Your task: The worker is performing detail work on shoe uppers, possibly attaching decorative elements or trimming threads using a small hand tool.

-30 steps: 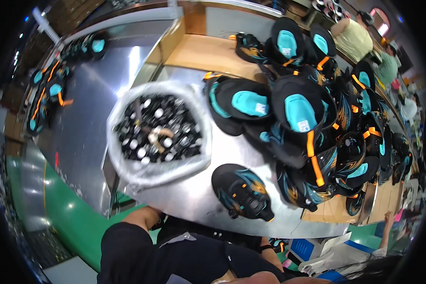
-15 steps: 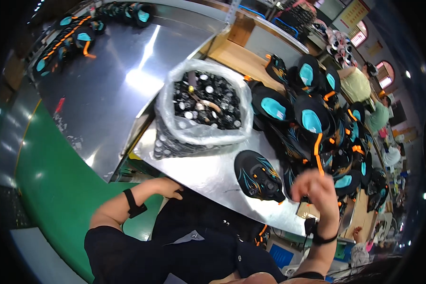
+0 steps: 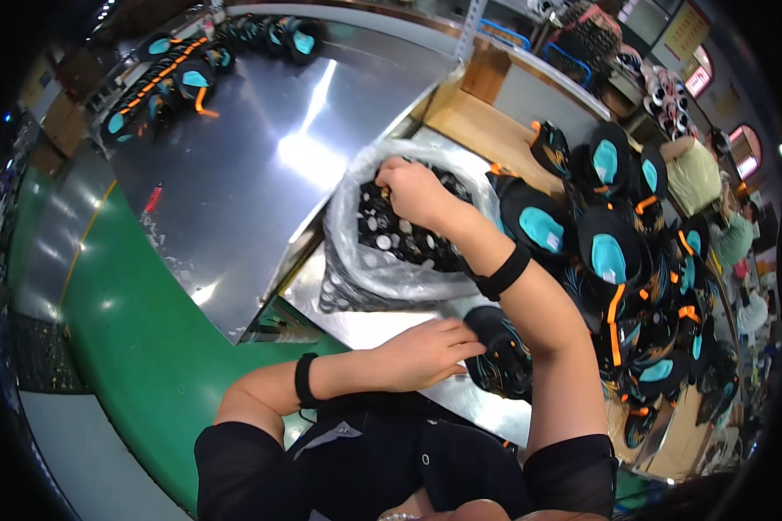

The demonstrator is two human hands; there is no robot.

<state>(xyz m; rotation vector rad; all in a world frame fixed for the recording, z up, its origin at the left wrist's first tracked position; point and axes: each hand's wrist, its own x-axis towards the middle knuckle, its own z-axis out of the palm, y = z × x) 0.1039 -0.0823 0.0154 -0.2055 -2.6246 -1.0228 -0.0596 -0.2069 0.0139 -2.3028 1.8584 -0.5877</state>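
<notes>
Plainly, I have the right hand (image 3: 413, 191) in the plastic bag (image 3: 382, 282), the left hand (image 3: 417, 354) over the table's (image 3: 356, 326) near edge.
I see the right arm reaching up and across, elbow bent, fingers curled over small black pieces (image 3: 387, 243); I cannot tell whether they grip any. The left hand is loosely open, fingertips at the black shoe (image 3: 497, 352) near that edge, contact unclear. The bag stands beside the table's left edge.
</notes>
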